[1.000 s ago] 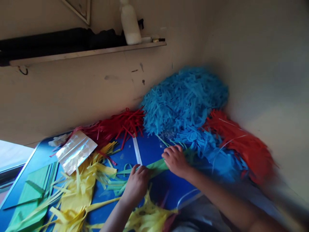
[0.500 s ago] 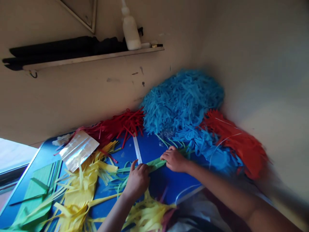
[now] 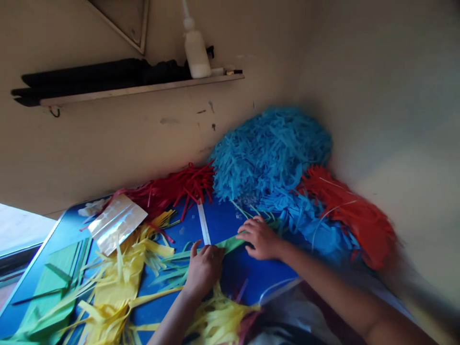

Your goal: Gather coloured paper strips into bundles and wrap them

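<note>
A strip of green fringed tissue paper (image 3: 232, 245) lies across the blue table (image 3: 230, 218) in front of me, its cut ends fanned out on both sides. My left hand (image 3: 205, 267) is closed on the strip near its left fringe, thumb raised and fingertips hidden. Over its right part rests my right hand (image 3: 261, 238), fingers spread and touching the paper. Behind the strip, a white flat strip (image 3: 203, 223) points away from me. Yellow fringed paper (image 3: 224, 314) sits below my left hand.
Red fringe (image 3: 179, 187), a big blue fringed bundle (image 3: 271, 148) and orange-red fringe (image 3: 354, 213) line the wall. Leftward are a shiny sheet (image 3: 118, 223), yellow paper (image 3: 118, 280) and green sheets (image 3: 50, 282). A shelf (image 3: 143, 91) above holds a white bottle (image 3: 197, 52).
My right hand's fingers have loosened from a pinch and spread over the green paper. My left hand stays in nearly the same place. The view has shifted slightly.
</note>
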